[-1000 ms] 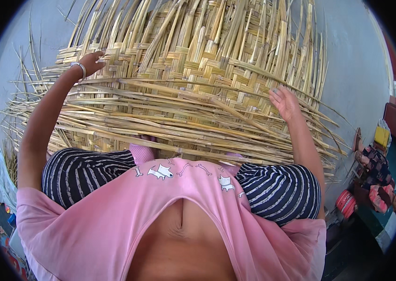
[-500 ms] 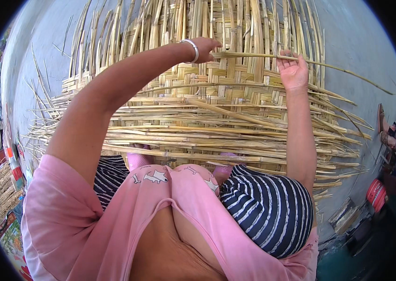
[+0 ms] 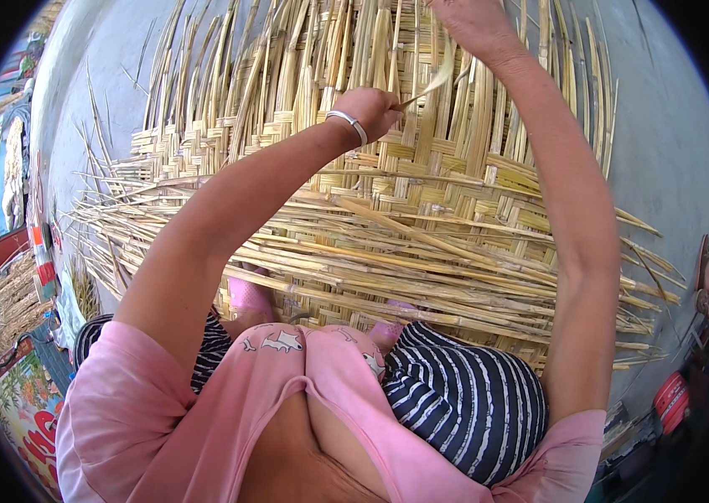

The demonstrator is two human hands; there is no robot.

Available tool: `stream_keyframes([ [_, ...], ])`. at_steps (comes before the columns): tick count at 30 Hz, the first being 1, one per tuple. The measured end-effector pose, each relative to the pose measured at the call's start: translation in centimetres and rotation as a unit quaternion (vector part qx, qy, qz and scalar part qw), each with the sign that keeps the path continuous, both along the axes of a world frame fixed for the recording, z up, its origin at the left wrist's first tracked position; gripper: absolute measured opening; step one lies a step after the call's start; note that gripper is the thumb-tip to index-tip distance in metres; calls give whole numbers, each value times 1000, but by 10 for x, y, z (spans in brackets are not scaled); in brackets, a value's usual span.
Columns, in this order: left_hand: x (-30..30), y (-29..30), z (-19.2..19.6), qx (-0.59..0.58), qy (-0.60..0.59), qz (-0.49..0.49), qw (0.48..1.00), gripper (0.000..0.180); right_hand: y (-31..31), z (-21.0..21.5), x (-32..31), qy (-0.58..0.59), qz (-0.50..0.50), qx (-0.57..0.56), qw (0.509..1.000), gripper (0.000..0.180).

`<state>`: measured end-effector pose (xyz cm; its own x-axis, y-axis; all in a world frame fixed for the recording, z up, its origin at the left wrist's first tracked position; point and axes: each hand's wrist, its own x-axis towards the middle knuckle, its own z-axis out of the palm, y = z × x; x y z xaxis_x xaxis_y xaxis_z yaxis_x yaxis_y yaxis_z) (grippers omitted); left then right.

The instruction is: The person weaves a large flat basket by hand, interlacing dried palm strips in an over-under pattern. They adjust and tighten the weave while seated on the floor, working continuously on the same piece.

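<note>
A half-woven mat of split yellow reeds (image 3: 447,201) lies on the floor before me, with long loose ends fanning out at the far side and both flanks. My left hand (image 3: 369,111), a pale bangle at its wrist, is closed low over the weave. Its fingers pinch the end of a flat reed strip (image 3: 433,81), which curves up and to the right. Beyond it my right hand (image 3: 476,27) reaches over the upright reeds at the top edge. Its fingers are mostly cut off there, so whether they grip anything is hidden.
Many loose reeds (image 3: 354,272) lie crosswise over the mat's near part, close to my pink shoes (image 3: 250,293). Grey floor (image 3: 665,151) borders the mat. Another person's sandalled foot (image 3: 706,281) and a red object (image 3: 670,402) are at right; a straw bundle (image 3: 7,293) is at left.
My right hand has moved from the mat's right side up and inward to the top edge. The reed held level between both hands now shows only as a short curved piece at my left hand.
</note>
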<state>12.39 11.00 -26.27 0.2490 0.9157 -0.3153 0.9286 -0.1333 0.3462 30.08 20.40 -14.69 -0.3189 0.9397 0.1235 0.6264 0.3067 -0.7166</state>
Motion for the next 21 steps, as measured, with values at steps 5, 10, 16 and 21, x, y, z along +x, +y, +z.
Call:
stream_keyframes([
  [5, -16, 1, -24, -44, -223, 252, 941, 27, -13, -92, -26, -40, 20, -275, 961, 66],
  [10, -21, -4, -17, -12, -198, 263, 944, 26, -6, -122, -40, -84, 15, -316, 945, 53],
  [16, -23, -13, -18, -5, -318, 290, 902, 25, 12, -131, -51, 142, -14, -488, 861, 16],
  [21, -30, -9, -17, -30, -249, 268, 930, 34, 22, -141, -47, 198, -20, -496, 846, 6],
])
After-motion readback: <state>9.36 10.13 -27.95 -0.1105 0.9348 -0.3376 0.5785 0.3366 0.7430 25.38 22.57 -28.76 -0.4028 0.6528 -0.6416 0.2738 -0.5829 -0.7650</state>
